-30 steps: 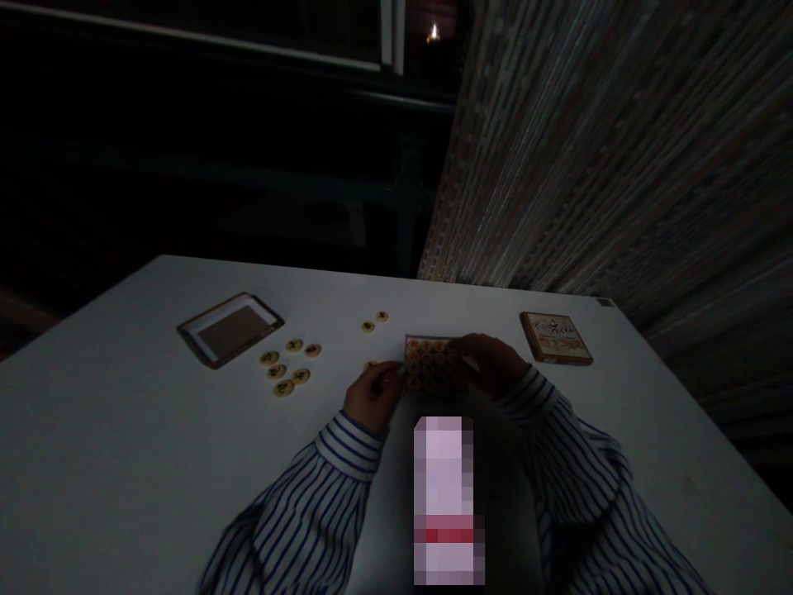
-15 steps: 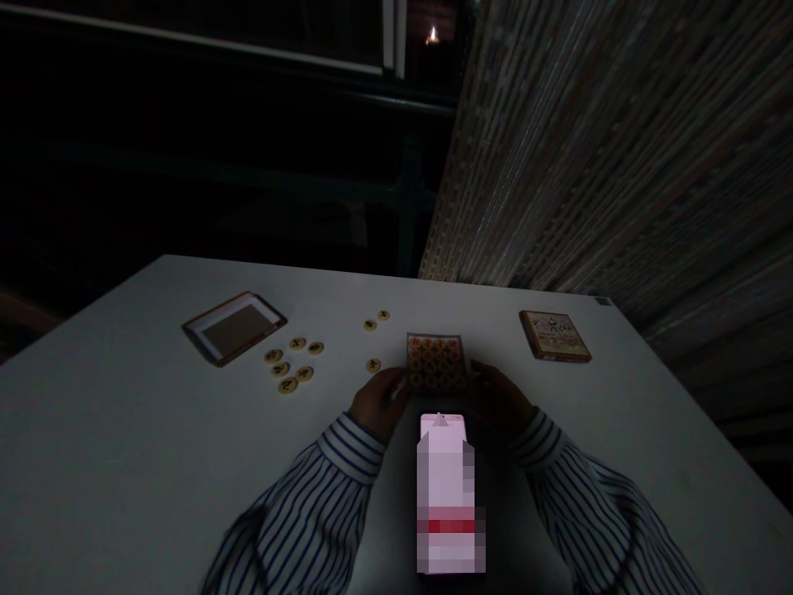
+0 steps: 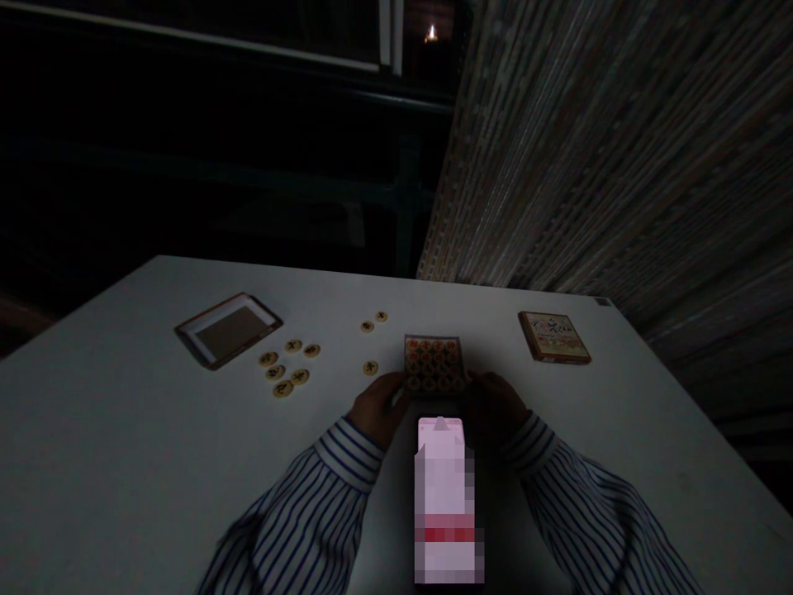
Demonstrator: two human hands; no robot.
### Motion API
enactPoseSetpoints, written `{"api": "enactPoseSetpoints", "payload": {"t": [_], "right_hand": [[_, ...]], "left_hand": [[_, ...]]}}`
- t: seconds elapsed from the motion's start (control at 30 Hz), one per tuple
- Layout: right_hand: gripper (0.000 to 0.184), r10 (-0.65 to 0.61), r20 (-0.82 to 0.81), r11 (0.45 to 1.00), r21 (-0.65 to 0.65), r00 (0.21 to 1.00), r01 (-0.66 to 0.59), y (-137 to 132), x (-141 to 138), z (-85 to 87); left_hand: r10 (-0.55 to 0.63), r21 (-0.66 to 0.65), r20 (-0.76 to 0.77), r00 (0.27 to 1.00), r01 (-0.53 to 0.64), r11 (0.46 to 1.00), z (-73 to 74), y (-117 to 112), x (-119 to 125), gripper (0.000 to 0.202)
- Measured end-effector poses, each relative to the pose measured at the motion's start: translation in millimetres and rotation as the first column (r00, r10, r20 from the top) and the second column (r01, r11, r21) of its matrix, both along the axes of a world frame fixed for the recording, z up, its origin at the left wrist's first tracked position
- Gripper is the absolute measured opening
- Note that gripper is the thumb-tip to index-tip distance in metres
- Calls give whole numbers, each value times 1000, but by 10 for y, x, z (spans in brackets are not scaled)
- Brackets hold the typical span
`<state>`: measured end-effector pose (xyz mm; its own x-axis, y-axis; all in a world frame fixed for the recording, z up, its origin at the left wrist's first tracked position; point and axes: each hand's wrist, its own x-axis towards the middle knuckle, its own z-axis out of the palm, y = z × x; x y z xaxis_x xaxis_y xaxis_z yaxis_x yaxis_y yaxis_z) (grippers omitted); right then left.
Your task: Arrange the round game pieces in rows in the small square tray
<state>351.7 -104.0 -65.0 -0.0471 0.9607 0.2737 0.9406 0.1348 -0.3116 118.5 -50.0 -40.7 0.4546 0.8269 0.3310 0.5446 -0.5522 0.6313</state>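
A small square box (image 3: 459, 340) stands in the middle of the white table, filled with rows of round Chinese chess pieces (image 3: 432, 358), their characters red in the far row. My left hand (image 3: 379, 405) grips the near left corner of the box. At the near right corner my right hand (image 3: 497, 402) has its fingertips closed against the side; deep shadow covers part of that hand. Just beyond my left hand lies a single loose chess piece (image 3: 370, 368). Directly below the box is a lit phone (image 3: 441, 479), its screen blurred out.
Several loose pieces (image 3: 300, 377) lie to the left, with two more pieces (image 3: 368, 327) further back. An open box lid (image 3: 230, 326) rests at the far left. A printed flat box (image 3: 556, 337) sits at the right. A string curtain (image 3: 496, 165) hangs behind the table (image 3: 136, 413).
My right hand has moved left, from beside the box onto its near right corner. My left hand stays at the left corner. The whole view has shifted slightly.
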Motion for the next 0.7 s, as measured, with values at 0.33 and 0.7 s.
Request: {"api": "enactPoseSetpoints", "payload": {"t": [0.33, 0.7], "right_hand": [[34, -46, 30, 991, -121, 999, 49, -13, -101, 215], [34, -46, 45, 994, -94, 998, 50, -5, -94, 174]], "left_hand": [[4, 23, -16, 1000, -3, 1000, -115, 37, 22, 35], [11, 12, -10, 1000, -11, 1000, -117, 37, 38, 33]]}}
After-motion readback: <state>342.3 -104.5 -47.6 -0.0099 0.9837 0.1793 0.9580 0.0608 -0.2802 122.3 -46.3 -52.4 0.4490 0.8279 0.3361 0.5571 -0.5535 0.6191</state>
